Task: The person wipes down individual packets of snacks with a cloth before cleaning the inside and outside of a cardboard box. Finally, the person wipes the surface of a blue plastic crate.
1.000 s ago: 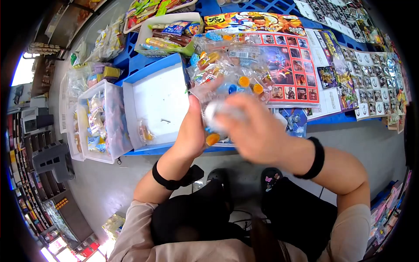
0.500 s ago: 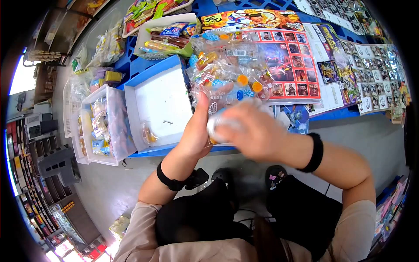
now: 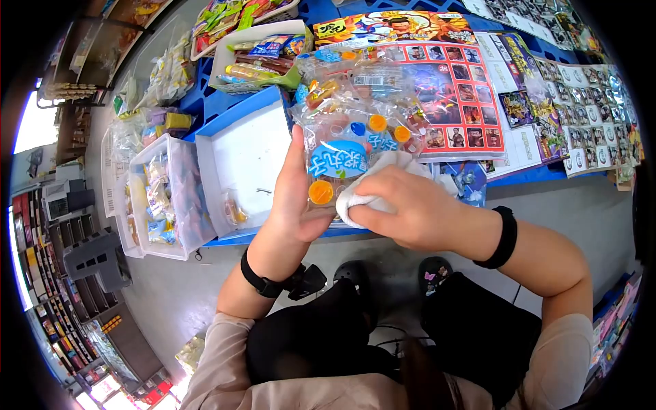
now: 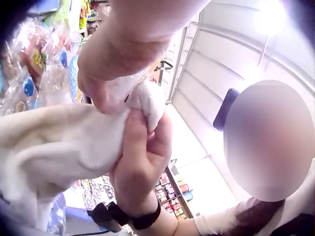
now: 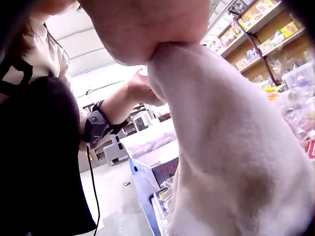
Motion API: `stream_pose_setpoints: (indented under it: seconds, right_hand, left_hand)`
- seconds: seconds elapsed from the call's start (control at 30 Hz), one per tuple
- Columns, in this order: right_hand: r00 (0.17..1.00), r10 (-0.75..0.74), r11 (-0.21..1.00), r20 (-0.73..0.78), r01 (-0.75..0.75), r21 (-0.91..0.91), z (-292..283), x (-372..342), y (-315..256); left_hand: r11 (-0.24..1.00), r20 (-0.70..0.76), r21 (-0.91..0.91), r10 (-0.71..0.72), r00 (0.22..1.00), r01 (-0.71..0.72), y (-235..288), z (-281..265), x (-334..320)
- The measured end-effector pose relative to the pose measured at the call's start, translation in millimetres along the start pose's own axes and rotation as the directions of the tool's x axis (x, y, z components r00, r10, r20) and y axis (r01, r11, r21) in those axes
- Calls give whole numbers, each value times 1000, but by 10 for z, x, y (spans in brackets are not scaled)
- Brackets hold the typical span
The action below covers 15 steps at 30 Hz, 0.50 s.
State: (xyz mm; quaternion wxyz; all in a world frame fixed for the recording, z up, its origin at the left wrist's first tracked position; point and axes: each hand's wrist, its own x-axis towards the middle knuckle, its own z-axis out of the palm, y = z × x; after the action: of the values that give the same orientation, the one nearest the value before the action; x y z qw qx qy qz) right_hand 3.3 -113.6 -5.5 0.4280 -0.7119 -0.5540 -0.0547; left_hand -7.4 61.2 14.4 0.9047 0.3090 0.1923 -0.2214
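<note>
My left hand (image 3: 290, 195) holds up a clear plastic packet (image 3: 338, 158) with a blue printed label and an orange round spot near its bottom; the fingers lie along its left side and behind it. A white cloth (image 3: 396, 164) is bunched in my right hand (image 3: 410, 215), which pinches it at the packet's lower right edge. In the left wrist view the cloth (image 4: 59, 147) hangs from the right hand's thumb and fingers (image 4: 135, 152), close beside the left hand (image 4: 138, 39). The cloth (image 5: 221, 132) covers much of the right wrist view and hides the packet there.
More clear packets (image 3: 389, 96) lie behind the held one. To the left are a blue-edged white box (image 3: 256, 150) with one small packet inside and a translucent bin (image 3: 181, 205) of packets. A green-and-white box (image 3: 225, 72) of snacks and red picture sheets (image 3: 471, 102) lie farther back.
The packet now shows its blue label and orange spot toward the head camera. My right hand with the cloth has moved from across the packet to its lower right edge.
</note>
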Motion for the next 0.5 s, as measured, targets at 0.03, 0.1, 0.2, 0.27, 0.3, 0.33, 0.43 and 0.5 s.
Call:
stream_pose_setpoints:
  seconds: [0.03,0.1,0.2,0.27,0.3,0.33,0.43,0.5]
  right_hand:
    - [998,39,999,-44,-37,40,36,23,-27]
    - [993,84,994,-89,-76,83,97,71,-110]
    - [997,-53,994,-59,47,-99,111,112,-160]
    - [997,25,997,-78,-31,-66,68,15,-64]
    - [997,24,997,-78,-29,-65,58,-30,-25]
    - [998,30,992,-57,-37,-122,43,-70,14]
    - [994,-42,988,-98,26,-153,112,33,-41]
    - [988,-88,982,-123,66,-177,128,97,-125]
  left_hand:
    - [999,14,-41,-4,1000,4,-5,7,11]
    - [997,27,-81,-12,1000,14,-30,-2,53]
    - [971,211,-235,11,977,40,-67,-16,103]
    - [991,-64,-128,29,998,-37,-81,43,54]
    - [991,-65,-128,30,997,-38,-71,24,50]
    - [990,-64,-119,68,996,-75,-63,-5,47]
    - [987,-50,-121,104,993,-109,-121,-27,76]
    - [985,-84,-141,88,993,-99,-127,65,90]
